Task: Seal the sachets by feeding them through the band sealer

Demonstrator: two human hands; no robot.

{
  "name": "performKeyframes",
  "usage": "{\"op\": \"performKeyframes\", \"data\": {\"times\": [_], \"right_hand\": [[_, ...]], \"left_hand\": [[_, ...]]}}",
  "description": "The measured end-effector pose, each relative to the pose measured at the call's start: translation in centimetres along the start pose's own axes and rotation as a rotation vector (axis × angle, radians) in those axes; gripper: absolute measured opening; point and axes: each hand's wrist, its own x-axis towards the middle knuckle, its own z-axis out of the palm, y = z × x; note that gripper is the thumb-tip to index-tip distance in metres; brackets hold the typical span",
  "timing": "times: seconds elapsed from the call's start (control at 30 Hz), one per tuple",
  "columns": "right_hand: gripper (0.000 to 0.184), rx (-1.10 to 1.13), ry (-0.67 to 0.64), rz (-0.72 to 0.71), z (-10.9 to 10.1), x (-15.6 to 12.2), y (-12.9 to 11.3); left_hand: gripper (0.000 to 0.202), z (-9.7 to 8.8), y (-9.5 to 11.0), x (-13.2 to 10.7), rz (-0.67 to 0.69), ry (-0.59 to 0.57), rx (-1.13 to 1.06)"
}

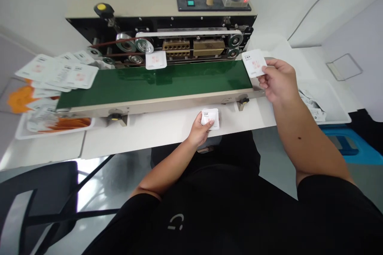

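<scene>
My right hand (278,77) pinches a white sachet (253,63) by its lower right corner. That sachet is at the right end of the green conveyor belt (179,81), by the rollers of a band sealing machine (143,4). My left hand (201,129) is closed on a white sachet (210,117) in front of the machine, over the table's front edge; whether several lie together there I cannot tell. Another white sachet (156,60) stands at the belt's back, its top edge under the wheels and brass blocks.
A heap of white sachets (60,71) overhangs the belt's left end, above a white bin (54,131) with orange packets. At right stands a white tub (335,99) of packets. A black chair (38,195) is at lower left, a blue crate (350,143) at lower right.
</scene>
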Motion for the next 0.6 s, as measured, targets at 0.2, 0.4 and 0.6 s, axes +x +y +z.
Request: {"op": "performKeyframes", "data": {"times": [0.2, 0.4, 0.6], "right_hand": [[0.019, -0.004, 0.045, 0.099, 0.9, 3.7, 0.4], [0.014, -0.004, 0.03, 0.116, 2.3, 5.1, 1.2], [0.015, -0.041, -0.073, 0.098, 4.7, 6.5, 2.5]], "left_hand": [[0.07, 0.1, 0.1, -0.1, 0.003, -0.024, -0.041], [0.071, 0.1, 0.3, -0.2, -0.006, -0.041, -0.049], [0.07, 0.0, 0.2, -0.1, -0.009, -0.027, -0.047]]}}
